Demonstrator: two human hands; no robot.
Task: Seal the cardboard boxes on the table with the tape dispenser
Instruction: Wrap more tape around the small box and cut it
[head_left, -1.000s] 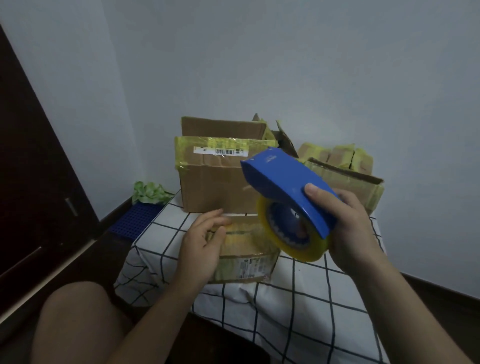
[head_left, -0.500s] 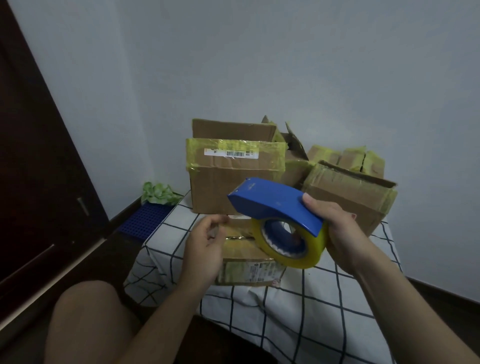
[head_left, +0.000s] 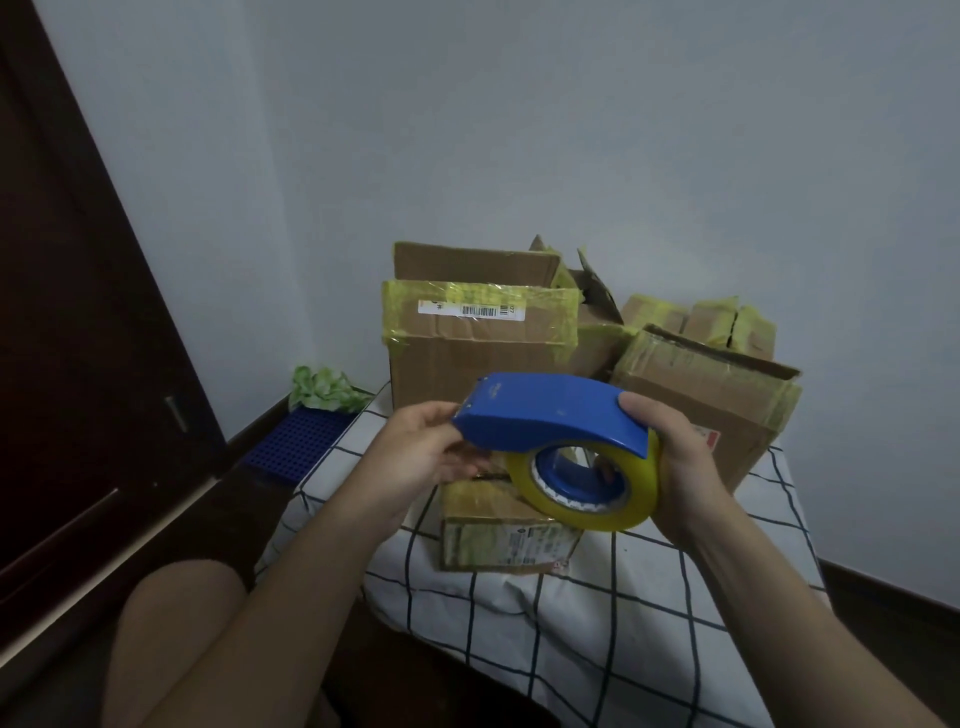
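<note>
Fingers of the right hand (head_left: 681, 467) curl round the tape dispenser (head_left: 550, 413). The left hand (head_left: 415, 457) pinches its front tip, above a small box (head_left: 498, 540).

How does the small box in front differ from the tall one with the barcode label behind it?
The small box lies low, its top looking taped shut; the tall box stands behind it with a back flap raised. The tall box is plainly bigger. Both are brown cardboard with yellowish tape.

A blue tape dispenser (head_left: 550, 413) carries a yellow roll (head_left: 587, 499). Brown boxes (head_left: 467, 358) wear yellowish tape on a white cloth (head_left: 597, 613) with dark grid lines. Far left lies a blue mat (head_left: 296, 444) and something green, perhaps crumpled plastic (head_left: 324, 387).
</note>
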